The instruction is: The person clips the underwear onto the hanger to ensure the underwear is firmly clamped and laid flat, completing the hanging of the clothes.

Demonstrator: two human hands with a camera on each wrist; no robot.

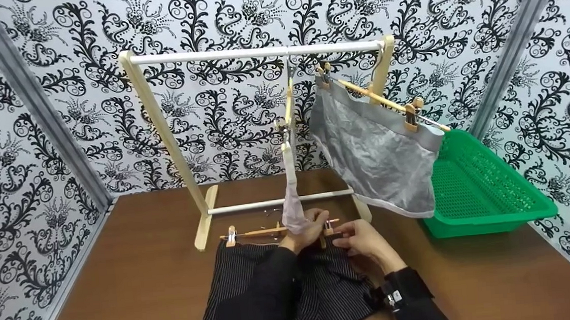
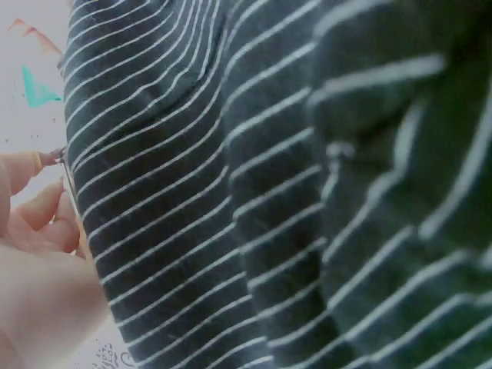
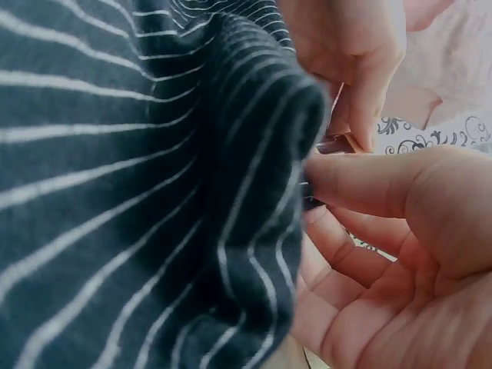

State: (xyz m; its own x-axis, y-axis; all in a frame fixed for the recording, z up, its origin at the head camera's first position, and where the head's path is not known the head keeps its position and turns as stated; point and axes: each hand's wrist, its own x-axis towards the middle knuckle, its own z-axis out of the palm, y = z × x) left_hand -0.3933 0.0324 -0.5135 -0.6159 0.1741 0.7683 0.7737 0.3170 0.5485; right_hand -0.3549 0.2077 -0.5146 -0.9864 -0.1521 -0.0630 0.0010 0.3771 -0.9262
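Black shorts with thin white stripes (image 1: 235,273) lie on the table, their waistband along a wooden clip hanger (image 1: 260,231). The hanger's left clip (image 1: 231,236) sits on the waistband. At the other end, my left hand (image 1: 315,228) pinches the right clip (image 1: 328,228), partly behind a hanging pale pink garment (image 1: 294,211). Beside it, my right hand (image 1: 367,239) pinches the waistband corner between thumb and fingers. The right wrist view shows this thumb (image 3: 369,181) at the cloth edge. Striped cloth (image 2: 192,207) fills most of the left wrist view.
A wooden rack with a white top rail (image 1: 216,55) stands behind the hands. Grey satin-like shorts (image 1: 373,148) hang from it on another clip hanger (image 1: 382,100), above and right of the hands. A green plastic basket (image 1: 488,223) stands on the brown table (image 1: 136,273) at the right.
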